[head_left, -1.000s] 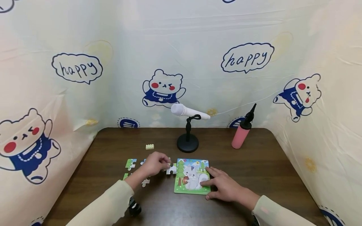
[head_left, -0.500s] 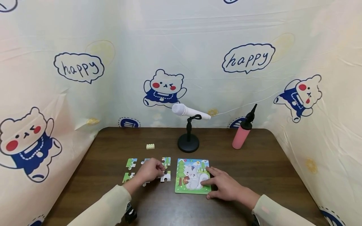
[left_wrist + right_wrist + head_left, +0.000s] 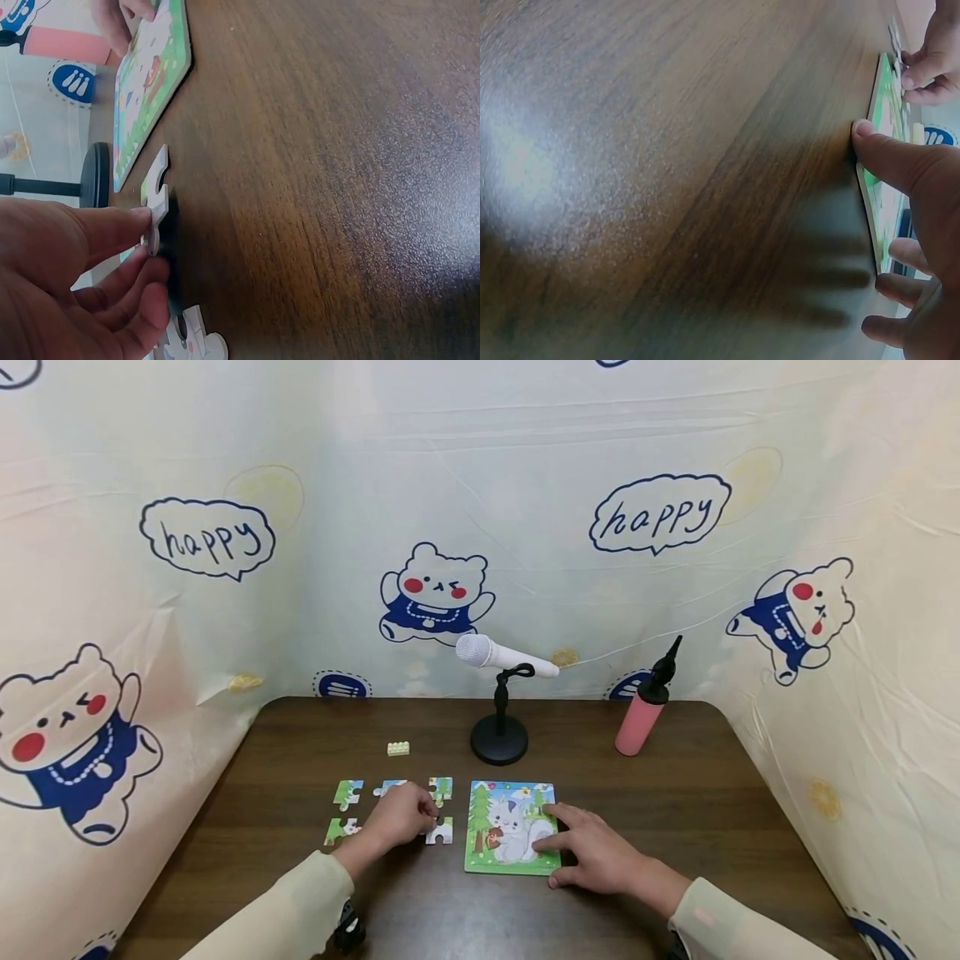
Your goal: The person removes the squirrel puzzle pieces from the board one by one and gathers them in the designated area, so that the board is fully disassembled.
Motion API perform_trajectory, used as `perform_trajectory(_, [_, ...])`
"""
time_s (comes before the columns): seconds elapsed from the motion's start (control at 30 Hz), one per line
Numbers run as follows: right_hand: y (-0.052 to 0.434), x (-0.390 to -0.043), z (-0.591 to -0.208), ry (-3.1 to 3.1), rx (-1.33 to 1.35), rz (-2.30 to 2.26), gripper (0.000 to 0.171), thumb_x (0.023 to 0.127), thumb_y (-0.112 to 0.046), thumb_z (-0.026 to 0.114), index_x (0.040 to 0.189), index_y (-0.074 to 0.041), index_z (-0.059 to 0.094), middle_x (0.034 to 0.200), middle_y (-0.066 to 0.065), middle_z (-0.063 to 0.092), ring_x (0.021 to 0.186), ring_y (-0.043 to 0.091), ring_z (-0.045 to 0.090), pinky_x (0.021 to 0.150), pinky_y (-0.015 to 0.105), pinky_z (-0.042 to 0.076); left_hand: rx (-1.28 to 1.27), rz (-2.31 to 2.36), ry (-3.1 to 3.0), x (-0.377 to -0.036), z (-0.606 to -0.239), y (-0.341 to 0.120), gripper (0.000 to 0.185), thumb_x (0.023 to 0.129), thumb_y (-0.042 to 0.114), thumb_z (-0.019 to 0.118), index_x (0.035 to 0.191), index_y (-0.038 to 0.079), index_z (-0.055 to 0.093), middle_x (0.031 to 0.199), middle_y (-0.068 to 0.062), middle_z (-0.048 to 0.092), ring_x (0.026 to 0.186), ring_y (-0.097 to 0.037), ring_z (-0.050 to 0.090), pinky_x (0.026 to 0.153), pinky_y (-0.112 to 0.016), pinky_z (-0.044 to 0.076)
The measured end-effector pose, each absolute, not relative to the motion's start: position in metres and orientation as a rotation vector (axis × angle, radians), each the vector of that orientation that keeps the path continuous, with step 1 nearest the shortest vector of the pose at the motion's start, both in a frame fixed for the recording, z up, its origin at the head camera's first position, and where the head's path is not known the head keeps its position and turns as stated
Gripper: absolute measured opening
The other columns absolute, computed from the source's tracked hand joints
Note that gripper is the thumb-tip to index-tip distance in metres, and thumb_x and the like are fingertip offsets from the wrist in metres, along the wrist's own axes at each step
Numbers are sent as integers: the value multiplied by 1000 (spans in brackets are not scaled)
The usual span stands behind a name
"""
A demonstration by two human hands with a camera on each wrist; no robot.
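Observation:
My left hand (image 3: pixel 405 814) pinches a jigsaw piece (image 3: pixel 156 196) between thumb and fingers, low over the table and left of the puzzle board. The piece (image 3: pixel 440 832) is tipped on edge in the left wrist view. Around the hand lie loose pieces: a green one (image 3: pixel 348 793) at far left, another (image 3: pixel 341 831) in front of it, and one (image 3: pixel 441 788) just behind the held piece. A piece (image 3: pixel 196 339) by my fingers is partly cut off. My right hand (image 3: pixel 596 852) rests spread on the right side of the puzzle board (image 3: pixel 508 827), which shows a white squirrel.
Behind the board stands a white microphone (image 3: pixel 510 658) on a black stand (image 3: pixel 498 742). A pink hand pump (image 3: pixel 640 722) with a black nozzle is at the back right. One pale toy brick (image 3: pixel 398 748) lies behind the pieces. A printed curtain surrounds the table (image 3: pixel 637 927).
My left hand has drawn leftward with the piece, away from the board's left edge, then stayed nearly in place. The right hand has kept its position on the board.

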State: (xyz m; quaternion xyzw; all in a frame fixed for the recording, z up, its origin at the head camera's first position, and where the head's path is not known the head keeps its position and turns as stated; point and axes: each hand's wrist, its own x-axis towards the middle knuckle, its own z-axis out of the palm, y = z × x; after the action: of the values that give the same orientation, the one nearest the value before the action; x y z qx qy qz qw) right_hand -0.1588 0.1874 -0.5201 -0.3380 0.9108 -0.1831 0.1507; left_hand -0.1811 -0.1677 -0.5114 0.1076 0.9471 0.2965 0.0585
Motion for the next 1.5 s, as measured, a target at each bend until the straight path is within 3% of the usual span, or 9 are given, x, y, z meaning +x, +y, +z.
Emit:
perform_trajectory(0.37, [180,-157,-514,2640,-1047,-499,46,91,-45,76,136,-37,67,161,11,40,148,32,37,114,62,34,309,874,2866,-185,-507,-163,14,78,2,73,72,15,72,67,7,63,61,-10,54,59,-31,46])
perform_trajectory(0.67, [164,-155,-509,2622,-1110,-541,44,94,-46,73,135,-35,67,158,3,45,143,25,43,111,53,43,522,1005,2735,-187,-501,-143,8,89,6,71,93,8,78,83,3,71,73,-10,59,69,-33,51])
perform_trajectory(1.07, [152,-148,-522,2564,-1290,-591,34,96,-45,70,129,-36,70,151,0,54,138,21,49,110,55,42,637,984,2607,-179,-500,-110,12,88,5,70,97,7,79,88,2,74,82,-10,61,76,-33,52])
perform_trajectory(1.3, [153,-145,-528,2563,-1363,-547,36,97,-47,68,131,-36,70,150,0,55,137,21,50,107,54,44,652,980,2569,-178,-501,-105,11,88,5,70,94,6,79,78,6,71,71,-8,56,66,-27,47])
perform_trajectory(1.5, [155,-146,-530,2551,-1394,-505,38,99,-46,66,135,-37,67,153,-1,52,139,23,48,105,54,44,612,959,2549,-177,-500,-104,9,89,8,72,91,8,80,78,7,71,66,-8,55,60,-26,44])
